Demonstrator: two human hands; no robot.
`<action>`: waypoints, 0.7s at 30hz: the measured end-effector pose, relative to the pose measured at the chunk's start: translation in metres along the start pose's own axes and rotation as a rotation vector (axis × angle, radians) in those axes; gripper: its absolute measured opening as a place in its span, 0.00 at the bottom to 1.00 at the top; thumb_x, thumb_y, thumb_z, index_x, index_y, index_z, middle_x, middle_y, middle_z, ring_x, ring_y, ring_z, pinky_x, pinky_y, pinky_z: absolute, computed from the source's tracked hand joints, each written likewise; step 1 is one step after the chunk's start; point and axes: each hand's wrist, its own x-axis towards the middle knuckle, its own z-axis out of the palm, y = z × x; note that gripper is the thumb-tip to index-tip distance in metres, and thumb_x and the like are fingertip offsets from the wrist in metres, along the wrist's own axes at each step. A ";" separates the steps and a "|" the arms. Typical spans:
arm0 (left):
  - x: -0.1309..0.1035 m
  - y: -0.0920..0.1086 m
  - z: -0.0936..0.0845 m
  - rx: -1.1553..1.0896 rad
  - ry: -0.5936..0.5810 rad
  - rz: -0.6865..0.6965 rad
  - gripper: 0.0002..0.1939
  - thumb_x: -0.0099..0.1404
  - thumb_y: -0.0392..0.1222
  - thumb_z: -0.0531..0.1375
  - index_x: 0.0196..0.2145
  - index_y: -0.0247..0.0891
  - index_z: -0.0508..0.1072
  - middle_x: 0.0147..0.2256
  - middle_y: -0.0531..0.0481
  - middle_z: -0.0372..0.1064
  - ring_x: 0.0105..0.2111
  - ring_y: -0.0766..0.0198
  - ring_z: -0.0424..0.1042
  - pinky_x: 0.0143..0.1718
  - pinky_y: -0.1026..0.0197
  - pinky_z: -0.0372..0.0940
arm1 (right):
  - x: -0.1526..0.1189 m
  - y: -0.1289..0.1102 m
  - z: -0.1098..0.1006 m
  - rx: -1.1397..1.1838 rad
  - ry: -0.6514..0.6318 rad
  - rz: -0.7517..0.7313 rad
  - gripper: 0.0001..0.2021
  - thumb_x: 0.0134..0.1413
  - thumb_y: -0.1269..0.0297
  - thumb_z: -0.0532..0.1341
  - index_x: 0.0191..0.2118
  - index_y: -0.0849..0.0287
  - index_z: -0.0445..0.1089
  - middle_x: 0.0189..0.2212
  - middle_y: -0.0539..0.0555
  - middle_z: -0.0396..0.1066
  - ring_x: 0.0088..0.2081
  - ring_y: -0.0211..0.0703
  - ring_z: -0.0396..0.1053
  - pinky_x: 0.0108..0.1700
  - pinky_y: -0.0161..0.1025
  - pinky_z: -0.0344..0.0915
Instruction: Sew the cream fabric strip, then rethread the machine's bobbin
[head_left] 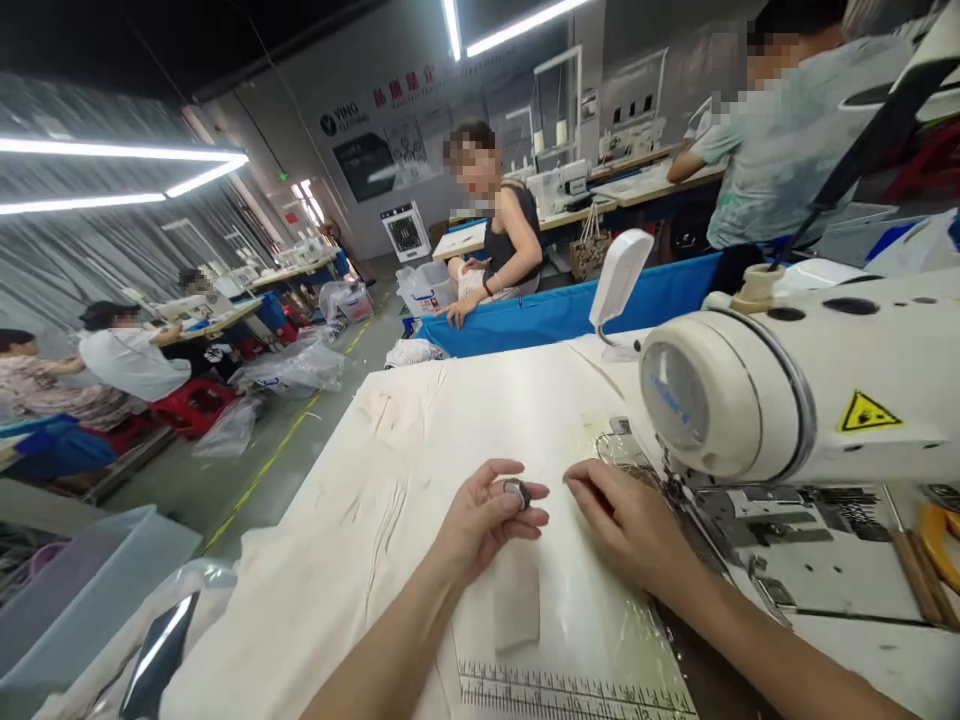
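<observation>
Over the white sewing table, my left hand (484,520) is palm up with its fingers curled. Between thumb and fingers it holds a small, round, dark metallic piece, by its look a bobbin case (517,492). My right hand (626,515) is just to the right, thumb and forefinger pinched together; whatever lies between their tips is too small to make out. A gap separates the two hands. Beneath my left hand lies a small pale fabric strip (517,605). Beside my right forearm stands the white sewing machine (739,390).
Cream fabric (300,590) covers the table's left side. A printed ruler (570,690) runs along the near edge. A white lamp (621,275) rises behind the machine head. Beyond the blue cloth trough (555,310) sits a co-worker (514,235). A plastic bin (97,590) stands at lower left.
</observation>
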 end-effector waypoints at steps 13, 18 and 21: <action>0.004 0.000 -0.013 -0.162 0.122 -0.053 0.20 0.47 0.43 0.77 0.34 0.36 0.75 0.37 0.50 0.79 0.32 0.69 0.79 0.28 0.77 0.70 | 0.012 -0.009 -0.011 0.847 -0.248 0.386 0.23 0.53 0.41 0.64 0.29 0.59 0.68 0.21 0.46 0.59 0.24 0.36 0.58 0.27 0.35 0.59; -0.004 0.002 -0.007 -0.166 0.106 -0.061 0.17 0.52 0.42 0.75 0.35 0.37 0.74 0.36 0.53 0.79 0.32 0.71 0.79 0.28 0.77 0.69 | 0.010 -0.009 -0.004 0.968 -0.185 0.553 0.25 0.45 0.40 0.69 0.27 0.60 0.69 0.19 0.45 0.56 0.23 0.35 0.55 0.26 0.34 0.57; -0.004 0.001 -0.001 -0.144 0.117 -0.064 0.20 0.47 0.43 0.77 0.32 0.36 0.73 0.34 0.52 0.78 0.30 0.70 0.78 0.26 0.77 0.69 | 0.009 -0.014 -0.006 0.974 -0.116 0.523 0.22 0.46 0.43 0.69 0.27 0.59 0.71 0.26 0.50 0.65 0.30 0.39 0.62 0.31 0.36 0.63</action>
